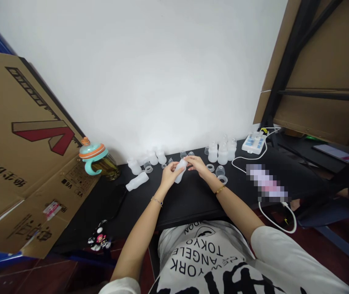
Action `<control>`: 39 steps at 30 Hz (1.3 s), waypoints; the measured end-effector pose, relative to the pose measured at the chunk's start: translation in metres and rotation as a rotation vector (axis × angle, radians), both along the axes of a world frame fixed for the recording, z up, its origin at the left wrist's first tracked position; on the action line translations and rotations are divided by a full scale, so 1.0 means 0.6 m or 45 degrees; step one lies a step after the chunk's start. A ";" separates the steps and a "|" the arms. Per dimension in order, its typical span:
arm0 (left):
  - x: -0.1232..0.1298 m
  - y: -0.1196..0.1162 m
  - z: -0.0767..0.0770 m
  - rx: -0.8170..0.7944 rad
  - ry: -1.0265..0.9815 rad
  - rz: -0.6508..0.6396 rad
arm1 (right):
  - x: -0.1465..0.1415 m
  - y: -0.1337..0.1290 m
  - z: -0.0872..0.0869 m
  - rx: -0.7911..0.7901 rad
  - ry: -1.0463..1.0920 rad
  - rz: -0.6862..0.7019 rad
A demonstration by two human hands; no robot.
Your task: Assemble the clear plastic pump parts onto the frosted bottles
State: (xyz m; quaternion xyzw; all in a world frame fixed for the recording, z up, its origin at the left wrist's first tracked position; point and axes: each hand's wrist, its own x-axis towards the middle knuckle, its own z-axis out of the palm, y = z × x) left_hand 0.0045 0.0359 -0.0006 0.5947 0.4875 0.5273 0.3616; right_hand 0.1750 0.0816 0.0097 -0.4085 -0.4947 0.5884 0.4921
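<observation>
Over the black table (189, 202), my left hand (170, 173) wraps round a translucent white bottle (180, 171), tilted with its neck up and to the right. My right hand (196, 164) has its fingers closed at the neck of the same bottle; any small part between them is too small to make out. Another white bottle (137, 181) lies on its side to the left. Several bottles with clear caps (222, 154) stand upright at the back right. Clear rings (222, 179) and a clear cap (220, 170) lie right of my hands.
More white bottles (134, 166) stand at the back left, beside a teal-lidded jug (96, 157). A power strip (254, 143) with a white cable and a blurred-out flat object (267, 183) are on the right. Cardboard (24, 143) rises at the left; a wall is behind.
</observation>
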 end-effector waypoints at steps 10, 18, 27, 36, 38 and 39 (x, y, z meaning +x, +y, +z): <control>-0.006 -0.001 -0.009 0.130 0.432 0.128 | -0.002 0.001 -0.006 0.008 -0.086 -0.047; -0.002 0.002 0.001 -0.025 0.007 -0.050 | -0.004 -0.004 -0.002 0.049 -0.040 -0.032; -0.002 0.000 0.012 -0.255 -0.451 -0.139 | -0.002 -0.013 0.009 0.048 0.123 0.078; 0.002 0.001 0.018 -0.519 -0.725 -0.217 | 0.001 -0.011 0.008 0.049 0.167 0.105; 0.003 0.000 0.020 -0.526 -0.739 -0.213 | 0.002 -0.011 0.007 0.045 0.166 0.106; 0.003 -0.001 0.021 -0.524 -0.740 -0.214 | 0.002 -0.010 0.007 0.041 0.166 0.105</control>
